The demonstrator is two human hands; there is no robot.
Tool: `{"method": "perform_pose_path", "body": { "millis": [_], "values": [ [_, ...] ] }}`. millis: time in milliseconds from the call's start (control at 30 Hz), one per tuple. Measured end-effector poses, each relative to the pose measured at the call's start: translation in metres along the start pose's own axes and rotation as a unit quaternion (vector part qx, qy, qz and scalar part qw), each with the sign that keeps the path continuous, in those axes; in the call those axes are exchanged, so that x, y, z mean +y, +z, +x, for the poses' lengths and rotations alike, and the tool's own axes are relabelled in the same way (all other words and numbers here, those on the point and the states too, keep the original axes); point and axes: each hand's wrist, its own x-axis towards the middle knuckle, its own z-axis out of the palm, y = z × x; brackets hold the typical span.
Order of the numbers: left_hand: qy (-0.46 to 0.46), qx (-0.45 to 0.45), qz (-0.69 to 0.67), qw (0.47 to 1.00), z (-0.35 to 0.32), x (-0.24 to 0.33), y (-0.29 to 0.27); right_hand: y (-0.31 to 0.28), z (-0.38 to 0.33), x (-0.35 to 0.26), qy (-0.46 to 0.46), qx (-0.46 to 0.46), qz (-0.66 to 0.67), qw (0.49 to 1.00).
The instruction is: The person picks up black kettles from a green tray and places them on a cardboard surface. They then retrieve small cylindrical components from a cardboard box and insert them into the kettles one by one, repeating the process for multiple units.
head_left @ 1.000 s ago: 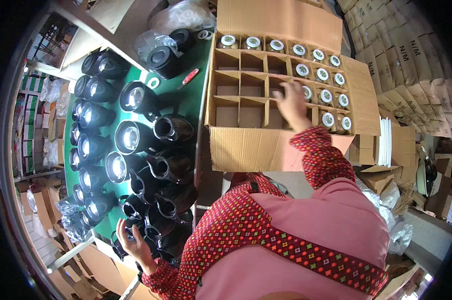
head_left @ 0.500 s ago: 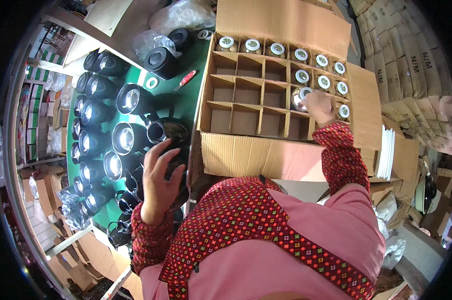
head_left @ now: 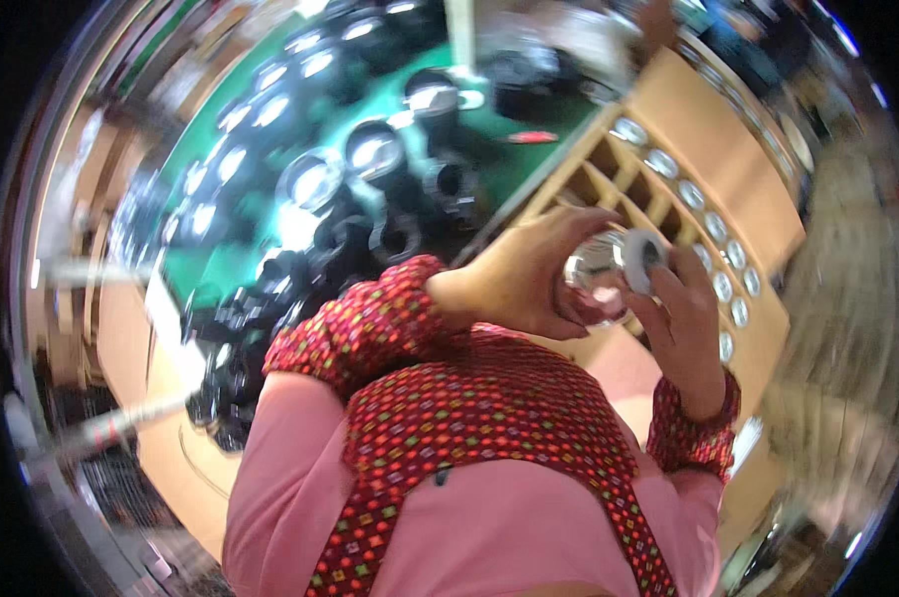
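A shiny silver flask liner with a thick pale grey ring at its mouth is held up in front of me, tilted on its side. My left hand wraps round its rounded body, thumb below and fingers above. At the mouth end, the fingers of my right hand close on the ring. Behind and below the liner stands a divided cardboard carton. Liners with round pale tops sit in its far and right-hand cells. Motion blurs the picture.
To the left, a green table bears rows of black jug bodies and several black handled parts. A red cutter lies near the table's edge beside the carton. Clear plastic bags are at the back.
My right hand has lifted a liner out of the carton toward me. My left hand has left the black parts and taken hold of the liner's body. The view has turned.
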Motion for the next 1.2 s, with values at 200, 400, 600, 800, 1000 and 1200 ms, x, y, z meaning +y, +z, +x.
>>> {"method": "perform_pose_path", "body": {
  "millis": [200,400,600,800,1000,1200],
  "values": [
    [-0.033,0.225,-0.110,0.967,-0.066,0.006,-0.042,0.105,0.042,0.005,0.036,0.083,0.409,0.908],
    [0.004,0.335,-0.009,0.942,-0.120,0.016,-0.084,0.189,0.076,-0.071,0.043,-0.114,0.609,0.783],
    [-0.172,0.383,0.139,0.897,-0.257,0.011,-0.194,0.237,0.093,-0.119,0.079,-0.283,0.820,0.491],
    [-0.661,0.306,0.493,0.476,-0.496,-0.038,-0.297,0.243,0.100,-0.138,0.202,-0.311,0.872,0.319],
    [-0.726,0.147,0.407,0.534,-0.565,-0.041,-0.315,0.240,0.088,-0.122,0.248,-0.254,0.871,0.339],
    [-0.579,0.310,0.553,0.513,-0.500,0.016,-0.313,0.230,0.082,-0.080,0.287,-0.220,0.870,0.335]
  ]
}}
